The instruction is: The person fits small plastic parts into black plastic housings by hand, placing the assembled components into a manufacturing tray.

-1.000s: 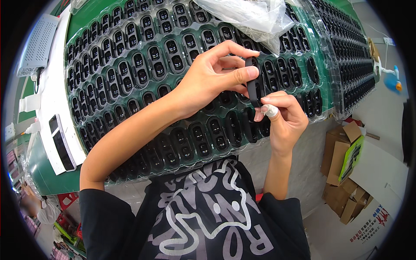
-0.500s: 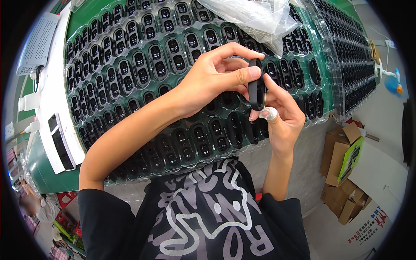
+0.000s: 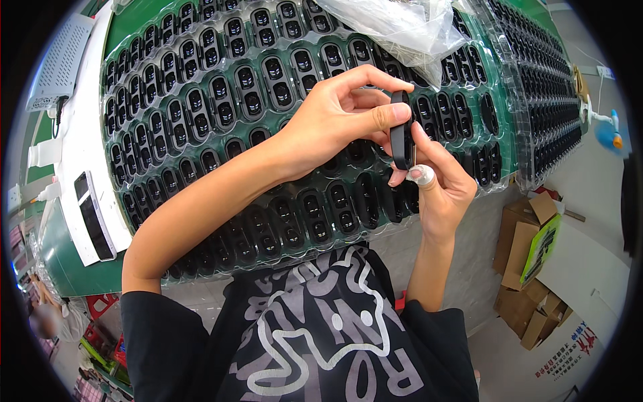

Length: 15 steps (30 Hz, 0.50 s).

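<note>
My left hand pinches a black oblong casing between thumb and forefinger, near its upper end. The casing stands on end, its smooth outer side mostly toward me. At its lower end is my right hand, fingers bent, thumb wrapped in white tape. A thin, pale, pin-like piece shows between the right forefinger and thumb, close to the casing; its far end is hidden. Beneath both hands lies a clear plastic tray filled with rows of similar black oblong pieces, each with two shiny round spots.
A crumpled clear plastic bag lies on the far part of the tray. More filled trays stand at the right. A phone and a white perforated metal box sit at the left. Cardboard boxes are at the lower right.
Both hands have shifted slightly right with the casing. It has turned, so its hollow side, visible before, now faces away and its outer side shows.
</note>
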{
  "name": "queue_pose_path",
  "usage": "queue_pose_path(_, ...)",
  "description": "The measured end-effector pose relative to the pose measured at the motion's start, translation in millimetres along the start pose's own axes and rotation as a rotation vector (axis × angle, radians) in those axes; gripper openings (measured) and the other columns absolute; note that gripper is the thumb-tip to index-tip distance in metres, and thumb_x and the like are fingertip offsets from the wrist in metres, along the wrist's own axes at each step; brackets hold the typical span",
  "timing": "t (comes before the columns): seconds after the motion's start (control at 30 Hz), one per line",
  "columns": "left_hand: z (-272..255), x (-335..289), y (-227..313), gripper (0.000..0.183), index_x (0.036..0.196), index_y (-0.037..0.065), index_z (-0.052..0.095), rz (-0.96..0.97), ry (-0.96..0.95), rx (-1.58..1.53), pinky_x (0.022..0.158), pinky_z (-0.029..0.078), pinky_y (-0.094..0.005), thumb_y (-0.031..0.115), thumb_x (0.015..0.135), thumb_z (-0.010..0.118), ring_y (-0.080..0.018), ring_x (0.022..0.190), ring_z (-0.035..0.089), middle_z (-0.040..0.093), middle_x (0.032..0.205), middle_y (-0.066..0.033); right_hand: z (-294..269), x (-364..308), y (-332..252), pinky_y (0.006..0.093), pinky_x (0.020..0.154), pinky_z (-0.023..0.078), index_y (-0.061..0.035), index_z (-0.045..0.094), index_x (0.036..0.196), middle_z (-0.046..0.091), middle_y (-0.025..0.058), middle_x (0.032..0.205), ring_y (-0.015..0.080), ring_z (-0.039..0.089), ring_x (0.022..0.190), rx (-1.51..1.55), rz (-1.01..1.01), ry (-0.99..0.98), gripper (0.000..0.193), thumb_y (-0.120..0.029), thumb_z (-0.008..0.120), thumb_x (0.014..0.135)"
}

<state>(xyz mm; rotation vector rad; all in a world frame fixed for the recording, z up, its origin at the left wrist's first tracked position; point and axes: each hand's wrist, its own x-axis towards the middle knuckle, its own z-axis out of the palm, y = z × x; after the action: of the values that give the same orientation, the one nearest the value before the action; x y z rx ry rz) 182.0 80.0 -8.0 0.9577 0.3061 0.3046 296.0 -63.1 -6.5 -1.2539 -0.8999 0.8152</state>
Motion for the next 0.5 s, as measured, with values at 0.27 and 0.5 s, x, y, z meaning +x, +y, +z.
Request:
queue_pose_path(0.27, 0.7, 0.9, -1.5, 0.029, 0.113, 0.009, 0.05, 0.011, -0.001, -0.015, 0.081, 0.048, -0.0317, 0.017, 0.086, 0.059, -0.0138, 0.097, 0.055, 0.055, 0.112, -0.0084, -1.1, -1.2, 0.1, 0.0237, 0.059, 0.051, 0.0053, 0.059, 0.107, 0.058, 0.0098, 0.077, 0.0139, 0.058, 0.061, -0.043, -0.063, 0.031, 0.029, -0.001, 0.062, 0.079)
queue_pose_path(0.5, -0.1, -0.5, -3.6, 0.032, 0.115, 0.009, 0.048, 0.055, -0.014, -0.013, 0.078, 0.048, -0.0306, 0.017, 0.086, 0.058, -0.0113, 0.091, 0.055, 0.056, 0.104, -0.0062, -1.3, -1.0, -1.4, 0.0262, 0.062, 0.053, 0.0071, 0.063, 0.091, 0.06, 0.0138, 0.077, 0.0157, 0.06, 0.06, 0.018, -0.079, 0.055, 0.012, 0.004, 0.059, 0.079)
